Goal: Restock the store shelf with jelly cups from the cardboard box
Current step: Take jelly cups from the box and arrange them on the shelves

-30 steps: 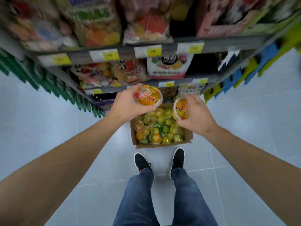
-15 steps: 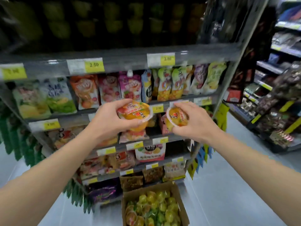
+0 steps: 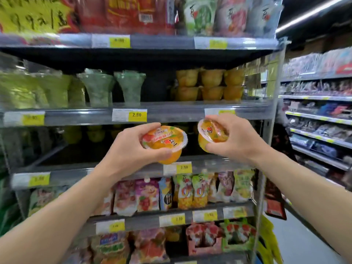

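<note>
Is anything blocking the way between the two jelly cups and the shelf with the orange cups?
Nothing visible does. The left hand and right hand hold their jelly cups in open air, below the shelf's front edge; there's a gap left of the orange cups.

Two bare forearms enter from the near edge, one per side. The left hand and right hand wear no gloves, rings or watch. No sleeve reaches either wrist. Fingernails are short and unpainted.
</note>
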